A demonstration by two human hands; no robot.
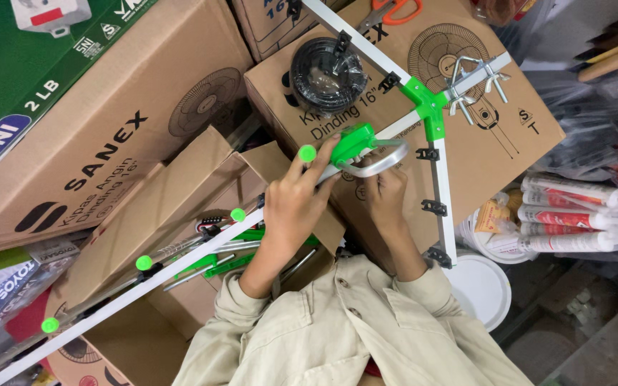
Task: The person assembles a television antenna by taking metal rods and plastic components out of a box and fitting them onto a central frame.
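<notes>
Antenna frame of white square bars w/ bright green plastic joints and green-tipped rods (366,139) lies across the top of a brown cardboard box printed w/ a fan drawing (495,154), its long white boom running down-left past an open brown carton (180,207), so the box top works as a bench while the long end overhangs. Left hand (296,204) is closed round the boom just below the green clamp piece (352,139), thumb up near a green ball tip, prob. to keep the bar from twisting. Right hand (386,194) sits under the curved grey metal loop (380,161), fingers curled on or against it; grip can't be told for sure, since the fingertips are hidden behind the loop. Green three-way joint (427,104) ties the boom to a second white bar dropping toward the white round plastic lid (481,286), w/ a silver U-bolt bracket (477,78) just beside it. Black coiled cable in clear wrap (327,64) rests on the same box, near the upper bar. Orange-handled scissors (395,8) lie at the top edge. Tubes of sealant w/ red and white labels (574,214) are stacked well to the right. Beige shirt sleeves (323,329) fill the bottom of the view.
</notes>
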